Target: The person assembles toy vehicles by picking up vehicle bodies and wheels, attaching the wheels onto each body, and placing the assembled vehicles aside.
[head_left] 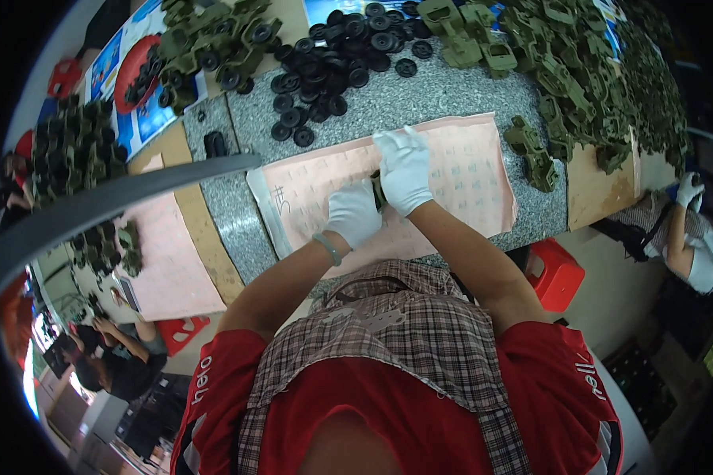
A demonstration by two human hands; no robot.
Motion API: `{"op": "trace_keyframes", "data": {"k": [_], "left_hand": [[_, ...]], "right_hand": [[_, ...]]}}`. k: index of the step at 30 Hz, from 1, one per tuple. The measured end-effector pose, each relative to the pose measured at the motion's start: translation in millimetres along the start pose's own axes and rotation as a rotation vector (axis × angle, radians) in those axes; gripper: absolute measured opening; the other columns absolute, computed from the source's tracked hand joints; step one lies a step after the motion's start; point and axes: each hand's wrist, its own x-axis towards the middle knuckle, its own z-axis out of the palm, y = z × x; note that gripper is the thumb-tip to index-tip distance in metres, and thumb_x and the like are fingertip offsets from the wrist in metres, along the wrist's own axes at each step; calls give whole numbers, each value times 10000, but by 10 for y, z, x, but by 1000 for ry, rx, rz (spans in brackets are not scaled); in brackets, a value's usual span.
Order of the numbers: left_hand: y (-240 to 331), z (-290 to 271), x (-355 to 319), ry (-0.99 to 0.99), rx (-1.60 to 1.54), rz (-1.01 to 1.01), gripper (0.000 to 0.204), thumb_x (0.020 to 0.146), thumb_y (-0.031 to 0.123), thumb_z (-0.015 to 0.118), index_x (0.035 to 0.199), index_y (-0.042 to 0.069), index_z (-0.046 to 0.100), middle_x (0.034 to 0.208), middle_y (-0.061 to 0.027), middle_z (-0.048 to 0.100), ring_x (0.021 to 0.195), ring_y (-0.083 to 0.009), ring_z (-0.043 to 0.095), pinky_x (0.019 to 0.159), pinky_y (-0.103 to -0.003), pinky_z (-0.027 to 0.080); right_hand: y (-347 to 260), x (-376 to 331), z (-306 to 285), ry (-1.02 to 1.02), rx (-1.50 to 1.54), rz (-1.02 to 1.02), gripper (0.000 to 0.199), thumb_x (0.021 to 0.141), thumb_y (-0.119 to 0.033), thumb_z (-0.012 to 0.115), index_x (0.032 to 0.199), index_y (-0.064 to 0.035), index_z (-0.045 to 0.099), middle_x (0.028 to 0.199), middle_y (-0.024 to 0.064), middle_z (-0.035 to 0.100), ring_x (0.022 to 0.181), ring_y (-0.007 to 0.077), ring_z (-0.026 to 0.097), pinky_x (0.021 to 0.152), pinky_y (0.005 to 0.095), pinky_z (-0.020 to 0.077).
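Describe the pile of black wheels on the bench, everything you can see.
The pile of black wheels lies loose on the speckled grey bench top, beyond the pink paper sheet. They are small round discs with hub holes, plastic or rubber by their look, heaped and overlapping, with a few strays toward the sheet. Neither gloved hand touches them.

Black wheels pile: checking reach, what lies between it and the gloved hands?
In the head view, only bare speckled worktop and pink paper separate the wheels from both hands.

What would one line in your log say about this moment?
left hand: gloved, on dark part | right hand: gloved, on same part | under: pink sheet | behind: black wheels, green toy bodies
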Motion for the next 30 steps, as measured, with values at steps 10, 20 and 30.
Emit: {"op": "trace_keyframes", "data": {"k": [10,20,30], "left_hand": [[-78,165,78,57,-63,60,329,804,253,763,941,-18,636,837,-201,702,781,-376,718,702,-481,559],[-60,167,84,76,-48,-62,425,839,345,754,1039,-12,644,863,-235,730,808,-426,725,746,-504,572],[34,107,-347,322,-1011,-541,509,807,323,794,1138,-16,609,943,-193,739,855,-356,731,737,-448,578]], "right_hand": [[34,153,-18,-284,42,-344,307,882,-169,568,1140,-168,735,1170,9,728,1095,206,663,1181,459,357],[33,47,7,-26,121,92,309,867,-105,592,1146,-100,724,1131,118,715,1077,319,665,1006,436,483],[508,981,151,12,248,44,315,901,-149,666,1211,-90,668,1235,188,655,1092,391,660,933,482,554]]}}
